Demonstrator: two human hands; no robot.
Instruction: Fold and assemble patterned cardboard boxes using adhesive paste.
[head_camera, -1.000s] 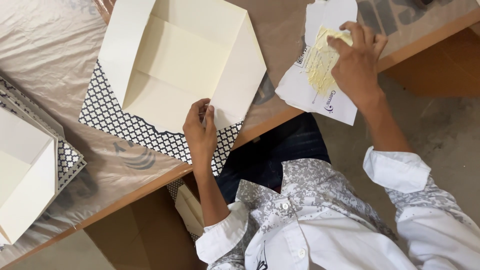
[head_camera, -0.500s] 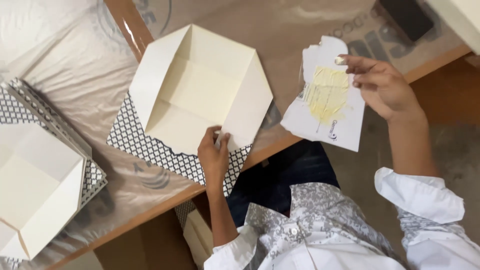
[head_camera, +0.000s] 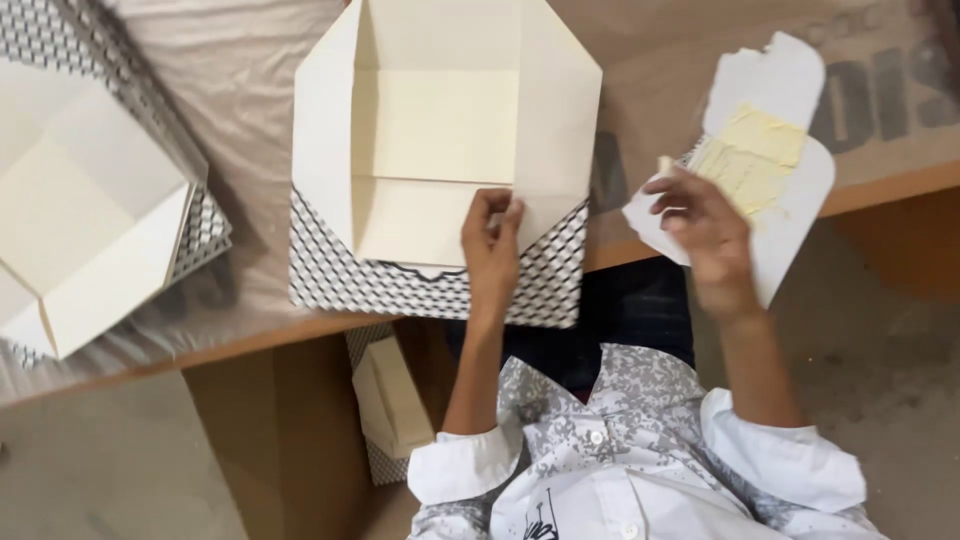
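A cream paper sheet (head_camera: 440, 130) with folded flaps lies on a black-and-white patterned sheet (head_camera: 400, 285) at the table's near edge. My left hand (head_camera: 490, 245) pinches the lower edge of a cream flap between thumb and fingers. To the right, a torn white paper scrap (head_camera: 790, 90) smeared with yellow glue (head_camera: 750, 160) overhangs the table edge. My right hand (head_camera: 700, 230) hovers over the scrap's lower left part with its fingers curled and apart. A pale dab sits at one fingertip. Whether the hand touches the scrap is unclear.
A second cream folded piece (head_camera: 80, 220) rests on another patterned sheet (head_camera: 205, 225) at the left. The table (head_camera: 250, 150) is covered with thin plastic film, and its wooden edge (head_camera: 890, 185) runs across. Another folded patterned piece (head_camera: 390, 400) stands below the table by my legs.
My right hand has drawn back from the yellow glue patch to the scrap's lower left. My left hand has moved up onto the cream flap. The view has shifted closer.
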